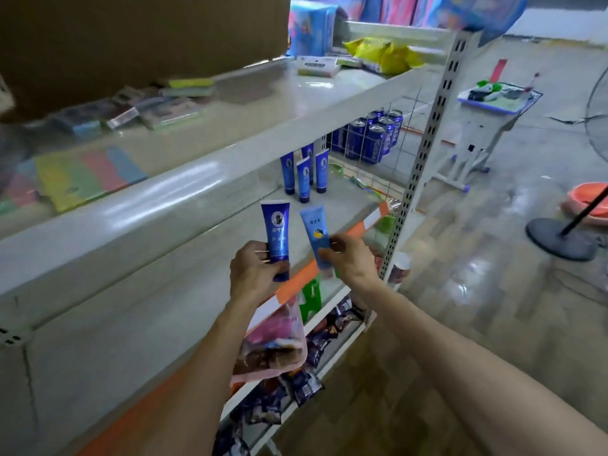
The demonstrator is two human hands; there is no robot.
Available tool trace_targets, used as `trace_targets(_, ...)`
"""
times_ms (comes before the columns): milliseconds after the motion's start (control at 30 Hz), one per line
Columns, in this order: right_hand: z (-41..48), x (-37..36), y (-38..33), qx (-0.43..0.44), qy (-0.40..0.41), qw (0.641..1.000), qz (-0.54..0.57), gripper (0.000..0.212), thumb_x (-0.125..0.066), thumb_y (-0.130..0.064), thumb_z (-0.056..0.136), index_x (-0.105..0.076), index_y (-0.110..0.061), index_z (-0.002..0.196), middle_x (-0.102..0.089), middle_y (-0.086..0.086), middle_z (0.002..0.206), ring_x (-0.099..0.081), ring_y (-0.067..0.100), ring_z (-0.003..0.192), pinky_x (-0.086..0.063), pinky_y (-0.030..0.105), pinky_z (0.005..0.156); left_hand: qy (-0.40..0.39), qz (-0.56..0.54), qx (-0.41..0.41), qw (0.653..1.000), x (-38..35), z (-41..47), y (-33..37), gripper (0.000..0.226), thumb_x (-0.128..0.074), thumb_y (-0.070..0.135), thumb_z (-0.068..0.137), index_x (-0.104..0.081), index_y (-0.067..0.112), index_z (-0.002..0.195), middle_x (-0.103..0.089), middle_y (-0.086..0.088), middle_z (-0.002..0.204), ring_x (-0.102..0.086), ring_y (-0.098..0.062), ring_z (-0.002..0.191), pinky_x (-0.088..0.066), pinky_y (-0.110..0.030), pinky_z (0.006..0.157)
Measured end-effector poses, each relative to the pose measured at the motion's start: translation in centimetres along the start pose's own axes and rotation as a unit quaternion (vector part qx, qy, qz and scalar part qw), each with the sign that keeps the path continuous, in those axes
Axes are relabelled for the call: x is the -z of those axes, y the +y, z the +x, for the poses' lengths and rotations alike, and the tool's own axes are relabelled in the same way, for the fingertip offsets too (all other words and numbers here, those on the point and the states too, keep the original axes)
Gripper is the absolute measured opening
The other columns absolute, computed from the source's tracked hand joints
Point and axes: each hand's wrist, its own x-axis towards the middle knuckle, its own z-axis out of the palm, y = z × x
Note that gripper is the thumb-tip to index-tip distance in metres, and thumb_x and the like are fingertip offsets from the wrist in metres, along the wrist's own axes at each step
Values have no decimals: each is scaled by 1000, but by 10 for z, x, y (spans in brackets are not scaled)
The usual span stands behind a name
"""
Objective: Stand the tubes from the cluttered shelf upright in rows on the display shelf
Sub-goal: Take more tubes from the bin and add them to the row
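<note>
My left hand [252, 271] grips a dark blue tube [277, 238] near its cap end, cap down, in front of the middle display shelf [210, 258]. My right hand [348, 258] pinches a light blue tube [317, 235], tilted a little to the left. Both tubes are held above the shelf's orange-and-white front edge [358, 228]. Further back on that shelf several dark blue tubes [304, 171] stand upright on their caps in a small group.
Blue cans [375, 134] stand behind a wire divider at the shelf's far end. The top shelf [197, 159] carries sponges, cloths and yellow packets. Snack bags [279, 350] fill the lower shelf. On the floor to the right are a fan base [559, 241] and a small table.
</note>
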Motion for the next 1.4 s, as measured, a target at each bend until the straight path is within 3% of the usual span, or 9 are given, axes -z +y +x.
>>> trace_targets(100,40,20,17,16,-32,999,-5,22,-66,-19,86,-65,-11,107,-62,-2,90,-56,9,70,-36,11,51,34,-18,21,999,-25,18,13,47,-85,9,66,-63,11,107,-69,-3,99,-65,-14,79,-48,-23,70)
trace_targets(233,85,25,35,1,-49,999,9,23,-69,-19,81,-66,-12,103,-66,0,87,-60,17,77,-45,27,61,57,-23,34,998,-44,39,20,43,-85,8,66,-62,13,101,-68,-1,93,-65,-15,79,-50,-28,74)
trace_targets(400,129,4,41,15,-109,992,61,17,-71,-11,80,-65,-18,95,-69,-2,77,-61,1,56,-49,22,57,104,-24,46,993,-48,70,10,45,-84,8,66,-62,8,106,-68,-3,94,-65,-18,80,-52,-32,77)
trace_targets(533,166,-19,40,5,-136,990,29,15,-68,-13,80,-64,-19,94,-73,8,81,-68,22,64,-59,36,64,138,-14,66,988,-50,103,-4,50,-85,13,66,-62,7,110,-71,-6,101,-68,-21,87,-56,-40,83)
trace_targets(667,199,-34,48,43,-145,988,37,16,-68,-9,79,-64,-17,93,-72,10,83,-69,28,68,-58,49,70,152,-20,77,985,-59,122,-11,50,-86,16,65,-62,11,108,-72,-5,100,-69,-20,88,-56,-44,85)
trace_targets(767,218,-47,50,52,-175,982,48,16,-67,-4,81,-63,-18,89,-69,6,76,-66,23,65,-58,50,69,149,-17,87,985,-65,127,-16,51,-86,16,65,-61,13,109,-71,-3,102,-68,-16,88,-57,-40,83)
trace_targets(1000,284,-100,63,107,-215,968,70,16,-62,-12,90,-57,-17,105,-61,4,113,-65,22,93,-59,39,79,196,-30,59,978,-86,154,-32,50,-86,16,66,-61,12,109,-71,-3,105,-68,-16,93,-56,-40,86)
trace_targets(1200,322,-135,68,150,-230,955,108,23,-61,-16,91,-56,-14,113,-63,5,114,-63,22,101,-57,40,83,226,-35,53,972,-110,169,-45,53,-86,12,66,-60,11,111,-71,-4,107,-68,-15,93,-55,-30,81)
trace_targets(1400,344,-147,66,190,-245,945,107,24,-58,-15,93,-53,-12,117,-60,6,118,-61,21,104,-56,39,84,249,-50,65,965,-123,170,-43,57,-86,15,67,-59,11,117,-69,-2,109,-67,-14,96,-56,-35,86)
